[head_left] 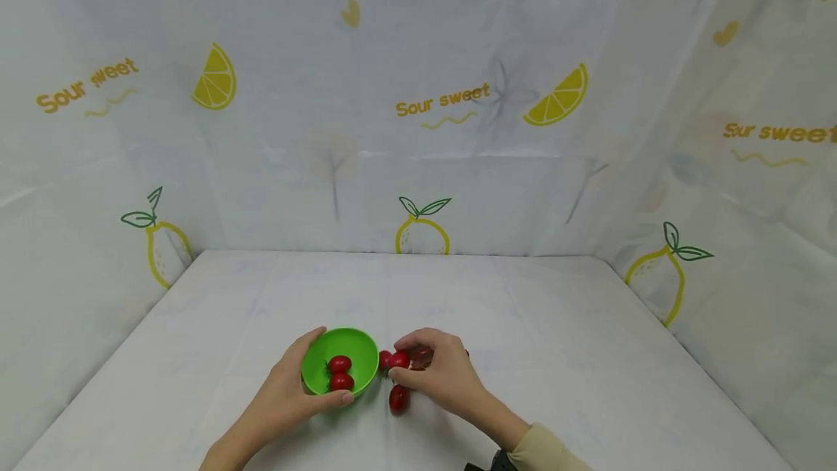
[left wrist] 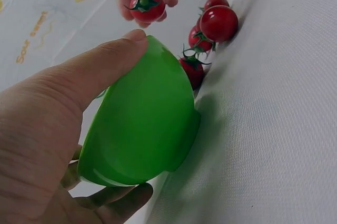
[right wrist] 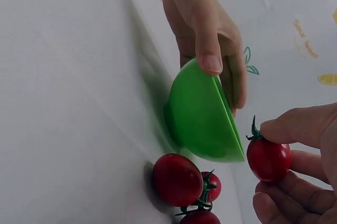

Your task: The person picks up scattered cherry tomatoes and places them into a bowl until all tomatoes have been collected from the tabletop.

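My left hand (head_left: 282, 385) holds a small green bowl (head_left: 352, 344) by its sides, thumb at the near rim and fingers round the far side. Two red cherry tomatoes (head_left: 341, 381) lie inside it in the head view. Just right of the bowl, my right hand (head_left: 445, 376) pinches a cherry tomato (right wrist: 267, 160) with a green stem between thumb and fingers. In the left wrist view this tomato is raised off the table, beyond the bowl's rim. Several loose cherry tomatoes (left wrist: 219, 23) rest on the table beside the bowl; my right hand partly hides them in the head view.
A white cloth covers the table (head_left: 562, 355). Behind it and along both sides hang white sheets (head_left: 281, 144) printed with lemons and lettering. One loose cherry tomato (head_left: 399, 399) lies nearer the front than the others.
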The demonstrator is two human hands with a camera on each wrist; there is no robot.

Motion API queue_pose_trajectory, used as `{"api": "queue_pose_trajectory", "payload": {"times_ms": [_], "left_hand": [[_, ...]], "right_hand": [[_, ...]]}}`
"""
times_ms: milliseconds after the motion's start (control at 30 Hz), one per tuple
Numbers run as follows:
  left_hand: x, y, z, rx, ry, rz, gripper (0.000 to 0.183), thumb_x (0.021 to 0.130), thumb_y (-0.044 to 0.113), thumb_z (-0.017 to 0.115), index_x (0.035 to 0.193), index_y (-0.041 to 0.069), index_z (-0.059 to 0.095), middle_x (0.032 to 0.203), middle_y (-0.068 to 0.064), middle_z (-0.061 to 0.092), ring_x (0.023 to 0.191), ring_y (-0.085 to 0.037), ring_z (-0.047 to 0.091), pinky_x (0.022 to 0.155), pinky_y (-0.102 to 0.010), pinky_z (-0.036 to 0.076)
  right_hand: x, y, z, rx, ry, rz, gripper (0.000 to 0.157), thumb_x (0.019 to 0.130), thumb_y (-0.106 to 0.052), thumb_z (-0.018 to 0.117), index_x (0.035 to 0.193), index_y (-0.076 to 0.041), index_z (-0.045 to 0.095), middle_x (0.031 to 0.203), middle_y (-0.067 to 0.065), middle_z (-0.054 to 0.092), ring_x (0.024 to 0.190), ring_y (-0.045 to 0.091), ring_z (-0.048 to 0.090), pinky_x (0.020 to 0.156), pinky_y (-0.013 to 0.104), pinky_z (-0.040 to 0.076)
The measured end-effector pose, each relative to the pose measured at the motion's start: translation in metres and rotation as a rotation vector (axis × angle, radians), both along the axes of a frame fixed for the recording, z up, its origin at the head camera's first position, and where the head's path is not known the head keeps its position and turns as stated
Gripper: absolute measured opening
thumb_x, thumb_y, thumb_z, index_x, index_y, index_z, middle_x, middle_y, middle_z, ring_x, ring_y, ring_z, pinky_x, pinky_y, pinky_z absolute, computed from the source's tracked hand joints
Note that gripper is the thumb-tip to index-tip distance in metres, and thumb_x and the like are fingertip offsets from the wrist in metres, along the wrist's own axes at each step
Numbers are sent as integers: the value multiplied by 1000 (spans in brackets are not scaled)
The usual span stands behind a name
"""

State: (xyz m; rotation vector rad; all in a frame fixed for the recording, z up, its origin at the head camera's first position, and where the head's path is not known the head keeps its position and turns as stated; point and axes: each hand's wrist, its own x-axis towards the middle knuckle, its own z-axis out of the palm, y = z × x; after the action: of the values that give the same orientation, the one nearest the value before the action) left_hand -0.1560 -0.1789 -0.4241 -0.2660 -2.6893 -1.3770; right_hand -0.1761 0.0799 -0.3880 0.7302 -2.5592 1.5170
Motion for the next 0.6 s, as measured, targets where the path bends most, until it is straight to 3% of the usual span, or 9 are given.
{"api": "queue_pose_trajectory", "payload": {"times_ms": [333, 600], "left_hand": [[-1, 0, -1, 16, 15, -17, 108, 66, 55, 87, 149, 10, 35, 142, -6, 47, 127, -27, 46, 101, -53, 42], [0, -1, 0, 21, 7, -20, 107, 67, 53, 87, 149, 10, 35, 144, -7, 44, 128, -28, 46, 102, -53, 42]], "right_hand": [[-4, -17, -5, -53, 17, 75, 26, 80, -9, 82, 103, -2, 72, 93, -2, 69, 82, 16, 67, 73, 34, 58], [-5, -26, -6, -54, 20, 69, 26, 82, -12, 80, 104, -2, 71, 96, -3, 68, 83, 17, 67, 75, 36, 58]]}}
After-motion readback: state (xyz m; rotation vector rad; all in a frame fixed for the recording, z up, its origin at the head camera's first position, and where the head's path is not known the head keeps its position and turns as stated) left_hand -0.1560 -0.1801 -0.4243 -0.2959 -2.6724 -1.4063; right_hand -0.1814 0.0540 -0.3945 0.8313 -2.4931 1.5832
